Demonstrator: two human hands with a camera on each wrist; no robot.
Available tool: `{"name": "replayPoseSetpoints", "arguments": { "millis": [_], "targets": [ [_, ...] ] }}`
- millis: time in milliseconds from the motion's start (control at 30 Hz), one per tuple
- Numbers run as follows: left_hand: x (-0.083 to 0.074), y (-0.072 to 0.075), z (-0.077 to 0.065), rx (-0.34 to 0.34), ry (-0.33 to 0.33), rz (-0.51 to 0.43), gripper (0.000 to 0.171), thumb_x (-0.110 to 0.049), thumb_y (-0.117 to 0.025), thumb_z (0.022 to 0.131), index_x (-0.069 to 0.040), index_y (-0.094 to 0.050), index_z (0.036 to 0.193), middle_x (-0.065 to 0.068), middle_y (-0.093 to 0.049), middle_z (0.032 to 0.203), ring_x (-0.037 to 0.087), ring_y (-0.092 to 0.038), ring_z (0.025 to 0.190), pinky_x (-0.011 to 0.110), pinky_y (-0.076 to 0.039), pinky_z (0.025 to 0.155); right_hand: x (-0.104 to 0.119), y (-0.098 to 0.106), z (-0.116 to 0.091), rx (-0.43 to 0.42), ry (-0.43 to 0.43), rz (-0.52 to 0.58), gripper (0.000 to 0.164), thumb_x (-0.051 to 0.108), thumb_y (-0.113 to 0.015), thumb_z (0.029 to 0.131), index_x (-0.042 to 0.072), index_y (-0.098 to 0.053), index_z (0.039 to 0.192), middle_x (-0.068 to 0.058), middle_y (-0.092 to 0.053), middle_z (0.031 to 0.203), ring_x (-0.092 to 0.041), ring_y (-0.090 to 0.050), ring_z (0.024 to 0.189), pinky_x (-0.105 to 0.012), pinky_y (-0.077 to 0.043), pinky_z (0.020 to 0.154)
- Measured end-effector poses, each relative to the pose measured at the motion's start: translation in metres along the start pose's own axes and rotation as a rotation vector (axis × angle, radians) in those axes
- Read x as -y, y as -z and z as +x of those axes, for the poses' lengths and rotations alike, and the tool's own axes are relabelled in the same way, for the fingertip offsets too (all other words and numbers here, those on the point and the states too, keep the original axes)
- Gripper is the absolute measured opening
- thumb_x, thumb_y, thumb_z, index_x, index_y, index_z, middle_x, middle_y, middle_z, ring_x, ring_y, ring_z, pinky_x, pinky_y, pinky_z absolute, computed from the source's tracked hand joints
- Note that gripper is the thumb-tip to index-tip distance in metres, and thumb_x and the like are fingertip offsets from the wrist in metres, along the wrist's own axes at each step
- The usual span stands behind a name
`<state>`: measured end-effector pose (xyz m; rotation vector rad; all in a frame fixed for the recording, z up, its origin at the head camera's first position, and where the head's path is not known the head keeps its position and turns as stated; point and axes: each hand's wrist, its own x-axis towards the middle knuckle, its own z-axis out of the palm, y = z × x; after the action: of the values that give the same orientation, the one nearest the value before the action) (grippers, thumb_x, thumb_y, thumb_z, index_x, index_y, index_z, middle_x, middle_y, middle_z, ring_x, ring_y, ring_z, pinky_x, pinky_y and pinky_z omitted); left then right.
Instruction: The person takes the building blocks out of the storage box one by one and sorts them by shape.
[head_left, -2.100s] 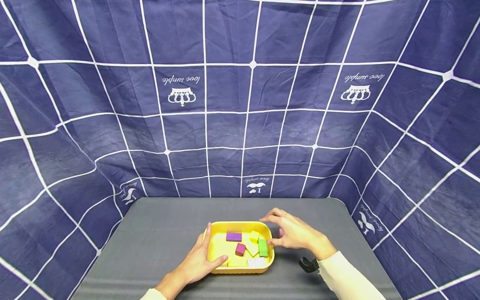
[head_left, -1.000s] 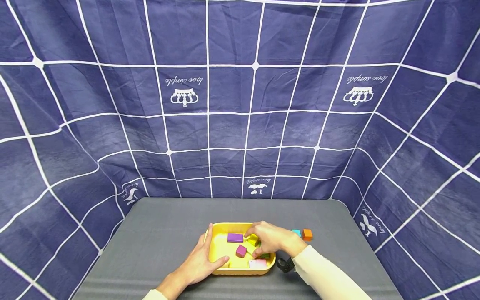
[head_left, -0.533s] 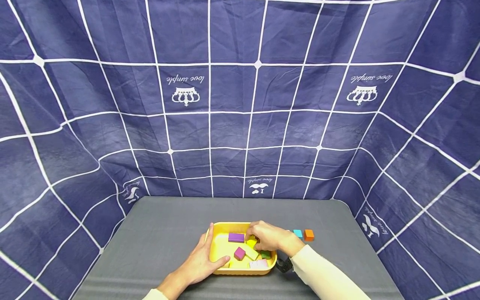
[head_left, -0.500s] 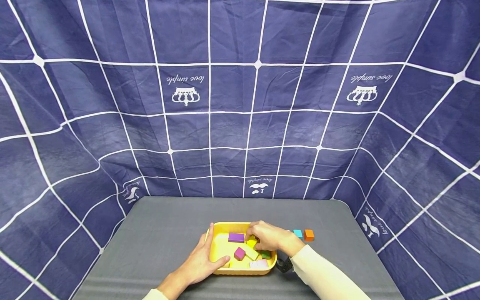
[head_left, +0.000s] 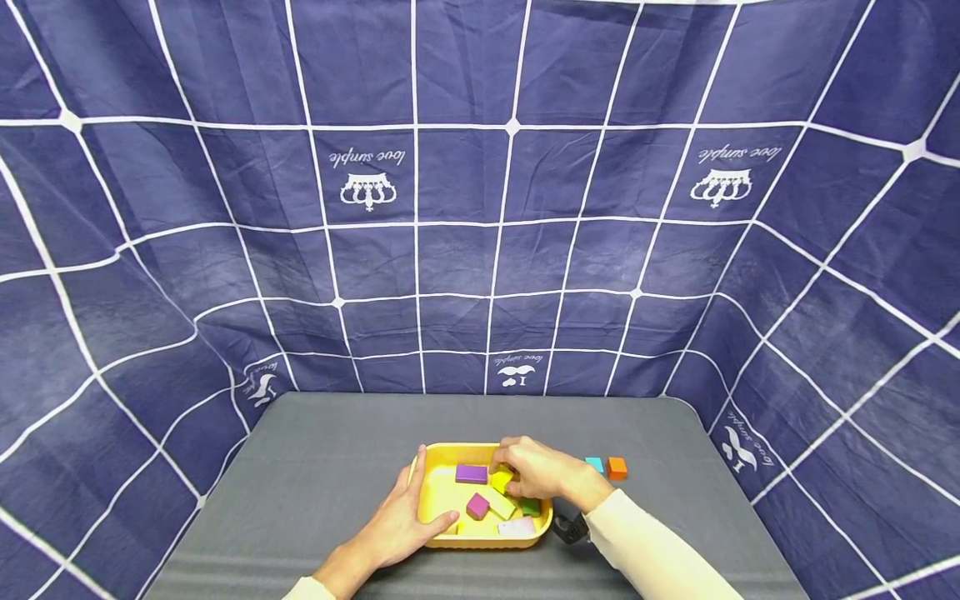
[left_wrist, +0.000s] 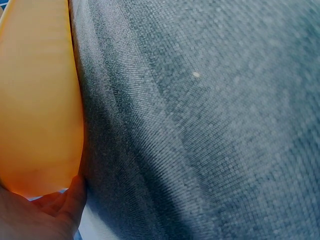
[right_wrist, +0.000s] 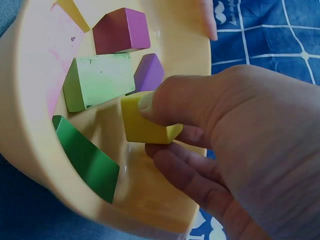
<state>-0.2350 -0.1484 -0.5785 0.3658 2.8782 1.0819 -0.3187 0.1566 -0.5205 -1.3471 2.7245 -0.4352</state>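
A yellow plastic tub [head_left: 480,542] sits on the grey table with several coloured blocks inside. My left hand [head_left: 393,521] grips its left end, thumb over the near rim and fingers along the outer wall. Inside the tub, my right hand [head_left: 536,468] pinches a yellow block [right_wrist: 142,117] between thumb and fingers, as the right wrist view shows. Around it lie a pale yellow-green block [right_wrist: 102,80], a dark green block [right_wrist: 90,160] against the wall, a magenta cube [head_left: 477,506], a purple block [head_left: 471,474] and a pinkish-white block [head_left: 516,527].
A cyan block [head_left: 594,464] and an orange cube [head_left: 617,467] stand on the grey table [head_left: 337,450] right of the tub, beyond my right forearm. A black wrist strap [head_left: 570,528] hangs below that wrist. Blue gridded cloth [head_left: 457,267] walls the table's back and sides.
My right hand has moved left from the tub's right rim into the tub and pinches the yellow block. The pale and green blocks have shifted. My left hand keeps its hold.
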Motion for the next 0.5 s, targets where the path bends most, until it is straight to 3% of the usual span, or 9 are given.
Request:
{"name": "replayPoseSetpoints", "arguments": {
  "millis": [267,500],
  "targets": [
    [0.001,0.0,0.001,0.001,-0.001,-0.01,0.133,-0.06,-0.091,0.095,-0.004,-0.014,0.187,0.031,-0.044,0.179,0.047,-0.062,0.154,0.069,-0.05,0.129,-0.002,0.004,-0.01,-0.066,0.013,0.011,0.033,0.006,-0.09,0.092,0.012,-0.085,0.125,-0.004,-0.076,0.114,-0.002,-0.053,0.086,-0.018,-0.051,0.079],
    [0.0,-0.001,0.001,-0.005,0.007,0.004,0.134,-0.063,-0.09,0.095,-0.005,-0.014,0.187,0.031,-0.045,0.178,0.047,-0.062,0.155,0.07,-0.05,0.129,-0.002,0.007,-0.019,-0.132,-0.002,0.067,0.034,0.005,-0.085,0.096,0.012,-0.085,0.129,-0.003,-0.076,0.121,-0.007,-0.063,0.09,-0.017,-0.054,0.081]
  ]
}}
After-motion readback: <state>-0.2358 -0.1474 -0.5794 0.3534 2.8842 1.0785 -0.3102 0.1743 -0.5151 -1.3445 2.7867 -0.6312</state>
